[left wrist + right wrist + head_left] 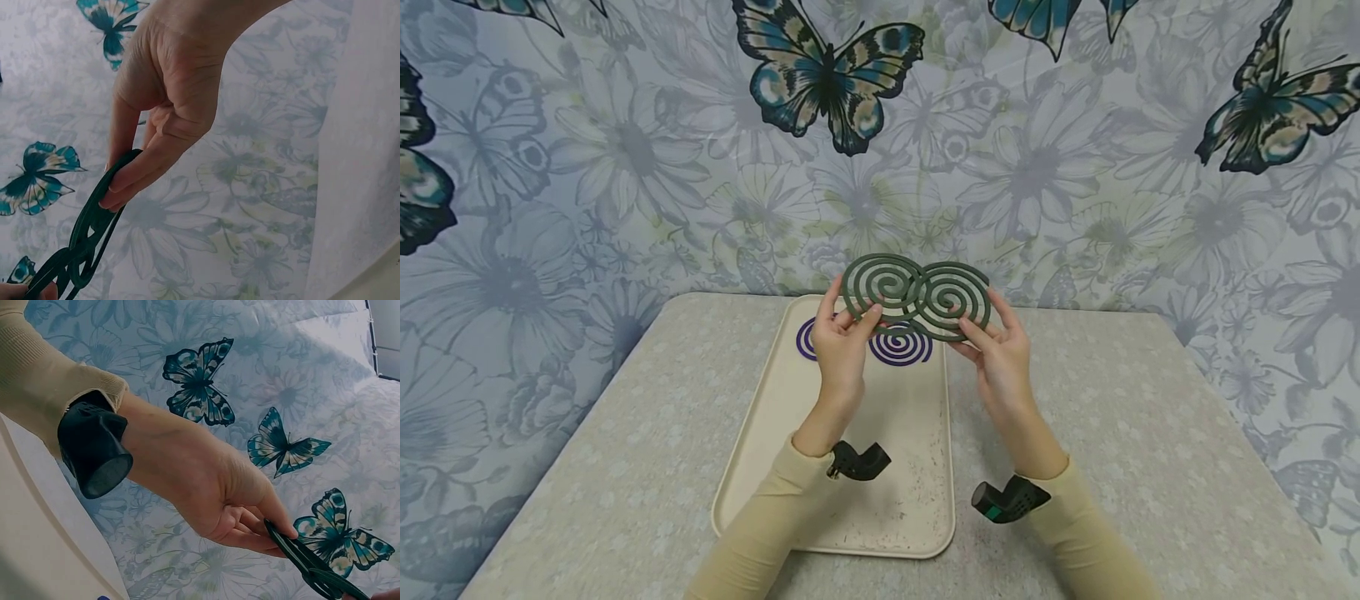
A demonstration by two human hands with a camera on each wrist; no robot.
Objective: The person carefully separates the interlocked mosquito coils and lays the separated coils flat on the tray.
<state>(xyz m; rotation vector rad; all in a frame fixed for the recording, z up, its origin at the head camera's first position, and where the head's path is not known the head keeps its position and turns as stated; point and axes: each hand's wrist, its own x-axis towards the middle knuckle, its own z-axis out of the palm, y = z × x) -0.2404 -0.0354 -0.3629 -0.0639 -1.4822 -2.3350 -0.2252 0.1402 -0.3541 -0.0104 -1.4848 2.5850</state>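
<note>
Two dark green mosquito coils [889, 287] are held up above the far end of the tray, side by side with their inner edges overlapping. My left hand [841, 354] pinches the left coil's outer edge between thumb and fingers. At the right coil [951, 302], my right hand [1004, 362] grips the outer rim the same way. Both wrist views show the coils [87, 228] edge-on and crossing where they meet; whether they are interlocked I cannot tell. Beneath, a purple spiral coil [901, 345] lies on the tray, and another purple coil [806, 340] is partly hidden by my left hand.
A cream rectangular tray [880, 500] with dark crumbs on its right side lies on the pale patterned table [1112, 417]. Behind the table hangs a floral backdrop [1037, 167] with butterflies. A black wrist camera [859, 462] is strapped on the left wrist, another camera [1009, 500] on the right.
</note>
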